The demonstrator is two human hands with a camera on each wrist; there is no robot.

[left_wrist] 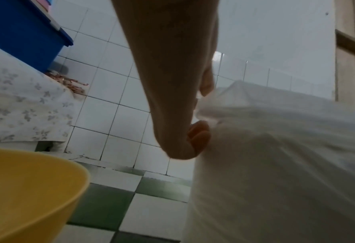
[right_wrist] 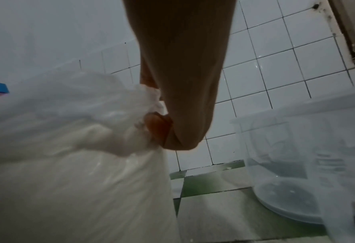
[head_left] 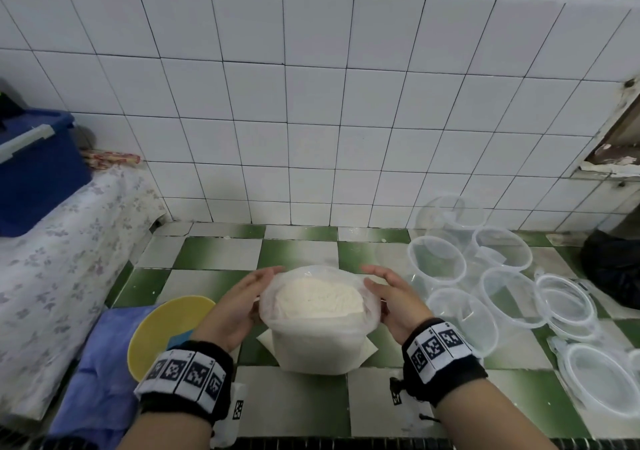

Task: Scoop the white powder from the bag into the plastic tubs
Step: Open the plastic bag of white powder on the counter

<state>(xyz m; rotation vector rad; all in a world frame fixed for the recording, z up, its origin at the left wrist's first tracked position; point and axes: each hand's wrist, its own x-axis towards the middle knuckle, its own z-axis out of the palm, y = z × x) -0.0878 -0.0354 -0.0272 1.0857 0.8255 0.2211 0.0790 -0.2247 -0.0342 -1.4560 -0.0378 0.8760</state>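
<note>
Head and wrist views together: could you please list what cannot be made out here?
- Bag: how deep the powder goes; the head view shows only its top.
- Left hand: its grip is blurred in the left wrist view.
- Yellow bowl: contents hidden by the left forearm.
- Tubs: rightmost cut by the frame edge.

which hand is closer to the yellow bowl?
Left. The left hand holds the left side of the powder bag, right beside the yellow bowl. The right hand holds the bag's far side, next to the plastic tubs.
</note>
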